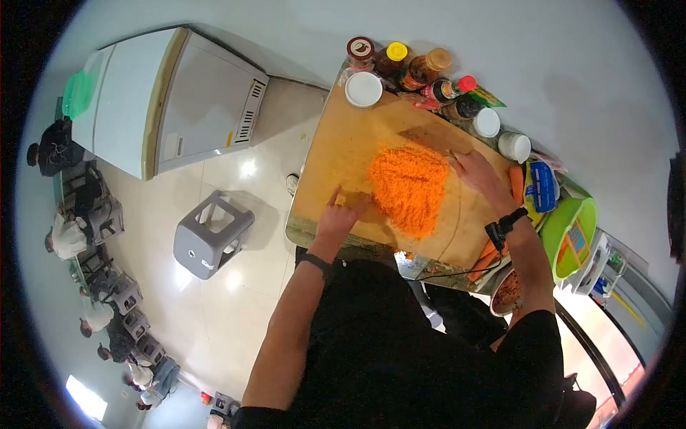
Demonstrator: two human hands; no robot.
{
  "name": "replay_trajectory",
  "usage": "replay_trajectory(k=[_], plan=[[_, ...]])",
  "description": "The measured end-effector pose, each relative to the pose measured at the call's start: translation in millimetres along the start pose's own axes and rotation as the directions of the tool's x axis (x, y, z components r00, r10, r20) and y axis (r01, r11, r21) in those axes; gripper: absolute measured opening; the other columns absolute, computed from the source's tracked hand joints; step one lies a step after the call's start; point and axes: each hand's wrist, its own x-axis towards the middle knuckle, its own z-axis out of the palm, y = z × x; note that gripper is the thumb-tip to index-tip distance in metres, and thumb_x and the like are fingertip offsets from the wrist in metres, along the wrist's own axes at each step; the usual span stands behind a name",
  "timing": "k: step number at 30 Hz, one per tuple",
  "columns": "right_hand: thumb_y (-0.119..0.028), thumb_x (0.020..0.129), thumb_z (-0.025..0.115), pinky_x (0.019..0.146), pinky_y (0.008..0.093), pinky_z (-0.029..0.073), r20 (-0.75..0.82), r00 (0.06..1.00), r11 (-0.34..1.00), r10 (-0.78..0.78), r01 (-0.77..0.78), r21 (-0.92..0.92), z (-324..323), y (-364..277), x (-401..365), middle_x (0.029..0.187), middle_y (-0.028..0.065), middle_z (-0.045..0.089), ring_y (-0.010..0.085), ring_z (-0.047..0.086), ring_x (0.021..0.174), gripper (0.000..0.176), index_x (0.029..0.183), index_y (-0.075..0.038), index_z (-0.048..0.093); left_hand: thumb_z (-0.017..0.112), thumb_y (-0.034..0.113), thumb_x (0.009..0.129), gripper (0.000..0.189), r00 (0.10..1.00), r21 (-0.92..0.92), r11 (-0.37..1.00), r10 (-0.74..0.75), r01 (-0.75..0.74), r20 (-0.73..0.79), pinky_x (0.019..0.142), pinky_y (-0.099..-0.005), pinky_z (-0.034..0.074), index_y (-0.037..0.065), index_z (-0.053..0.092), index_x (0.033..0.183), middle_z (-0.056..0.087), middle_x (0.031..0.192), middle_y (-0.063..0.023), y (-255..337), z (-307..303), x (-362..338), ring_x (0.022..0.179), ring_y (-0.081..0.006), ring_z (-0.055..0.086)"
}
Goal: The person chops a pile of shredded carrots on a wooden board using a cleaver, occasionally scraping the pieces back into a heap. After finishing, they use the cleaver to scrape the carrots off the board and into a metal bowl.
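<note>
A heap of finely chopped carrot [409, 189] lies on a large wooden cutting board [329, 161]. My left hand [341, 217] is at the heap's left edge, its fingers spread, with one fingertip near the carrot and the index finger pointing away over the board. On the heap's other side, my right hand [473, 173] is closed around the handle of what looks like a cleaver [426, 136]. Its broad, brownish blade is at the far edge of the heap, and the handle is mostly hidden by the fingers.
Jars and bottles, including a white-lidded jar [364, 89], line the board's far edge. A green basket [568, 239] and a metal bowl of minced food [506, 294] are at right. Left stand a grey stool [213, 234] and white appliance [207, 100]; people sit beyond.
</note>
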Motion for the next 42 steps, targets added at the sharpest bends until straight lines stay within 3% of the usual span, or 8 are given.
replay_trajectory(k=[2, 11, 18, 24, 27, 30, 33, 42], plan=[[-0.036, 0.100, 0.047, 0.083, 0.0517, 0.052, -0.013, 0.999, 0.999, -0.037, 0.037, -0.012, 11, 9, 1, 0.093, 0.0257, 0.065, 0.0434, 0.063, 0.092, 0.035, 0.106, -0.006, 0.064, 0.055, 0.003, 0.084, 0.081, 0.979, 0.076, 0.996, 0.019, -0.036, 0.205, 0.118, -0.0459, 0.029, 0.030, 0.027, 0.154, 0.065, 0.065, -0.0022, 2, -15, 3, 0.064, -0.0192, 0.068], [-0.034, 0.100, 0.050, 0.064, 0.0506, 0.051, 0.001, 0.997, 0.995, -0.083, 0.083, -0.064, 48, 10, -18, 0.071, 0.0228, 0.063, 0.0411, 0.063, 0.071, 0.034, 0.115, -0.005, 0.060, 0.054, 0.003, 0.086, 0.082, 0.976, 0.085, 0.996, 0.015, -0.034, 0.219, 0.119, -0.0453, 0.027, 0.031, 0.019, 0.156, 0.064, 0.064, -0.0023, -1, -7, 5, 0.063, -0.0199, 0.068], [-0.030, 0.098, 0.054, 0.062, 0.0508, 0.050, -0.224, 0.955, 0.980, -0.192, 0.200, 0.012, 43, -21, -38, 0.068, 0.0229, 0.061, 0.0407, 0.063, 0.067, 0.028, 0.109, -0.006, 0.060, 0.053, 0.004, 0.088, 0.081, 0.990, 0.039, 0.999, 0.001, -0.006, 0.139, 0.122, -0.0452, 0.020, 0.030, 0.019, 0.156, 0.067, 0.068, -0.0028, 1, 0, 3, 0.069, -0.0207, 0.070], [-0.031, 0.098, 0.053, 0.069, 0.0512, 0.053, -0.071, 0.997, 0.991, -0.044, 0.052, 0.124, 31, -38, -34, 0.079, 0.0210, 0.066, 0.0392, 0.066, 0.073, 0.029, 0.113, -0.008, 0.062, 0.055, 0.003, 0.085, 0.077, 0.978, 0.056, 0.998, 0.006, -0.018, 0.209, 0.119, -0.0454, 0.028, 0.027, 0.029, 0.153, 0.066, 0.067, -0.0025, 1, -5, 1, 0.066, -0.0201, 0.069], [-0.032, 0.098, 0.053, 0.067, 0.0514, 0.053, 0.012, 0.995, 0.990, -0.097, 0.098, -0.101, 40, -38, -28, 0.078, 0.0205, 0.066, 0.0390, 0.066, 0.072, 0.029, 0.111, -0.008, 0.060, 0.056, 0.003, 0.084, 0.076, 0.999, -0.045, 0.998, 0.033, -0.032, 0.007, 0.117, -0.0453, 0.031, 0.027, 0.032, 0.151, 0.063, 0.064, -0.0023, -4, 10, 3, 0.062, -0.0198, 0.067], [-0.032, 0.098, 0.052, 0.066, 0.0520, 0.053, 0.037, 0.996, 0.990, -0.076, 0.079, -0.119, 31, -43, -28, 0.074, 0.0207, 0.065, 0.0396, 0.065, 0.070, 0.028, 0.110, -0.008, 0.059, 0.057, 0.003, 0.084, 0.075, 0.977, -0.001, 0.999, -0.037, 0.037, 0.210, 0.117, -0.0453, 0.031, 0.027, 0.032, 0.151, 0.062, 0.062, -0.0024, -1, -6, 1, 0.061, -0.0203, 0.066], [-0.033, 0.099, 0.053, 0.059, 0.0498, 0.050, -0.178, 0.982, 0.996, -0.067, 0.077, 0.052, 49, -36, -33, 0.062, 0.0217, 0.058, 0.0400, 0.061, 0.061, 0.028, 0.101, -0.005, 0.059, 0.057, 0.005, 0.085, 0.075, 1.000, 0.021, 0.999, 0.025, -0.025, 0.016, 0.118, -0.0456, 0.030, 0.027, 0.031, 0.152, 0.063, 0.062, -0.0026, 0, 7, 0, 0.060, -0.0205, 0.067], [-0.032, 0.099, 0.055, 0.053, 0.0462, 0.050, -0.110, 0.972, 0.977, -0.209, 0.204, -0.056, 69, -38, -38, 0.060, 0.0206, 0.058, 0.0385, 0.061, 0.057, 0.028, 0.098, -0.005, 0.059, 0.057, 0.016, 0.088, 0.031, 0.983, -0.005, 0.998, 0.062, -0.062, 0.174, 0.118, -0.0468, 0.027, 0.018, 0.065, 0.118, 0.068, 0.067, -0.0055, -2, 0, 4, 0.067, -0.0234, 0.070]])
